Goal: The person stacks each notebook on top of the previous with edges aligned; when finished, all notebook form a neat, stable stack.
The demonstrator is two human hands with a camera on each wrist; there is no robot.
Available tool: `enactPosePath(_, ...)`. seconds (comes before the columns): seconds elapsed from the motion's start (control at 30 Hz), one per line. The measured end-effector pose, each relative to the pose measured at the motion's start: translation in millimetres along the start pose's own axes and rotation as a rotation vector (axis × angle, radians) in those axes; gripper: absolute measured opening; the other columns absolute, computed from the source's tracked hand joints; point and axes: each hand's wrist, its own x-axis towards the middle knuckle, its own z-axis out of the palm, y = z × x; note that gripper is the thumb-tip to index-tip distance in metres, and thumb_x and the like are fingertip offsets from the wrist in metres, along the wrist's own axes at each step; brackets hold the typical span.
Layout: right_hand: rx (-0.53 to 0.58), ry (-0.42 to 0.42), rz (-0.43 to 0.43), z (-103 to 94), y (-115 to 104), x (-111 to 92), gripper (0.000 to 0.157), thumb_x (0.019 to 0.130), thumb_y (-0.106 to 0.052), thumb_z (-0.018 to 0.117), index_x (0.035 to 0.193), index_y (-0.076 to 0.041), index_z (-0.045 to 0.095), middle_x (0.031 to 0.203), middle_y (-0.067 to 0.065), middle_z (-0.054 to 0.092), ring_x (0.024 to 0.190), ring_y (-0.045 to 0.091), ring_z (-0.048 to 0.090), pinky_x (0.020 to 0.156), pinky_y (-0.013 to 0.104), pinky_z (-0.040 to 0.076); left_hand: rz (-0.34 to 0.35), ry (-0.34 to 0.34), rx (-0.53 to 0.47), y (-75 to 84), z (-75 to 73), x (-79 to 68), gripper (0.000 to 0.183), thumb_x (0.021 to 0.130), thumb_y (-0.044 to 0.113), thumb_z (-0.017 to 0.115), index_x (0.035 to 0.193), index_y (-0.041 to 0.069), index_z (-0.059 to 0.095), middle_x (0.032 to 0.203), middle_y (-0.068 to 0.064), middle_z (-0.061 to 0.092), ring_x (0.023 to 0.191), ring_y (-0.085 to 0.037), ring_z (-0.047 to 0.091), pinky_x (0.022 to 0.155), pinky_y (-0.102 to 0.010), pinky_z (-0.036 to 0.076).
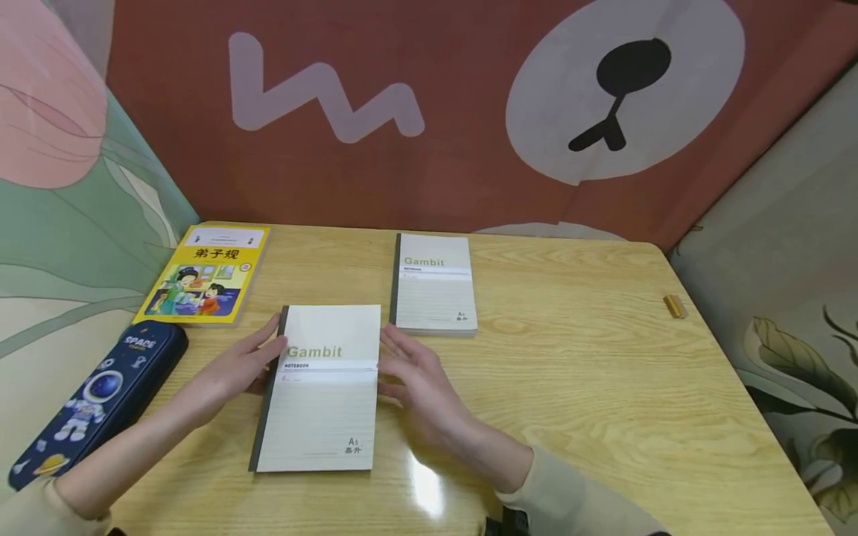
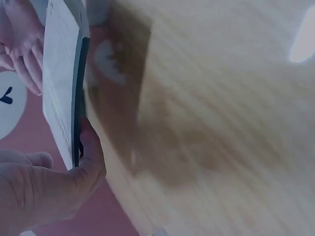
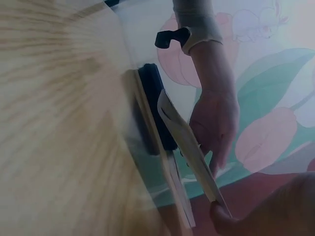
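Observation:
A pale Gambit notebook (image 1: 325,413) with a dark spine is held between both hands, front cover up. It is raised off the table, with its shadow below it in the left wrist view. My left hand (image 1: 231,370) pinches the spine side, thumb near the cover edge and fingers underneath. Opposite, my right hand (image 1: 429,387) grips the right edge, with its fingertips partly hidden by the notebook. In the right wrist view the held notebook (image 3: 192,152) appears edge-on, tilted. A second, similar notebook (image 1: 436,298) lies flat farther back on the table.
At the back left lies a yellow picture-cover book (image 1: 201,283). Just in front of it, a dark blue astronaut pencil case (image 1: 110,398) rests at the table's left edge. A small brown-gold block (image 1: 675,306) sits near the right edge of the wooden table (image 1: 590,387). Decorated walls (image 1: 462,179) enclose the table.

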Motion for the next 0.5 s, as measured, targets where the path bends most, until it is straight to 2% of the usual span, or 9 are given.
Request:
enactPosePath(0.23,0.05,0.058,-0.091,-13.0,-16,9,0.068,0.1,-0.006,0.052,0.159,0.009,0.021,0.169,0.024,0.023,0.158,0.033,0.027,0.127,0.044,0.032,0.054,0.044,-0.041,27.2,0.5,5.2,0.079,0.11,0.053,0.033,0.165,0.007,0.001,0.162,-0.032,0.033,0.125,-0.037,0.064,0.107,-0.051,0.054)
enactPosePath(0.3,0.068,0.084,-0.106,-16.2,-20,12,0.066,0.099,-0.004,0.051,0.157,0.011,0.024,0.167,0.025,0.028,0.157,0.033,0.03,0.129,0.042,0.029,0.073,0.055,-0.055,35.2,1.6,7.4,0.08,0.109,0.054,0.034,0.165,0.008,0.001,0.162,-0.03,0.034,0.129,-0.038,0.062,0.112,-0.054,0.05)
enactPosePath(0.4,0.1,0.124,-0.129,-21.9,-28,15,0.062,0.098,-0.002,0.05,0.155,0.012,0.029,0.163,0.025,0.035,0.154,0.031,0.036,0.129,0.038,0.03,0.109,0.085,-0.108,47.8,4.5,11.5,0.077,0.109,0.053,0.036,0.166,0.009,0.007,0.165,-0.025,0.034,0.135,-0.038,0.058,0.117,-0.055,0.045)
enactPosePath(0.5,0.137,0.162,-0.159,-30.0,-36,18,0.062,0.097,0.0,0.05,0.154,0.013,0.031,0.162,0.023,0.037,0.153,0.03,0.038,0.129,0.035,0.031,0.164,0.117,-0.196,59.8,8.9,17.1,0.071,0.11,0.046,0.039,0.164,0.006,0.017,0.167,-0.02,0.032,0.142,-0.037,0.052,0.121,-0.053,0.041)
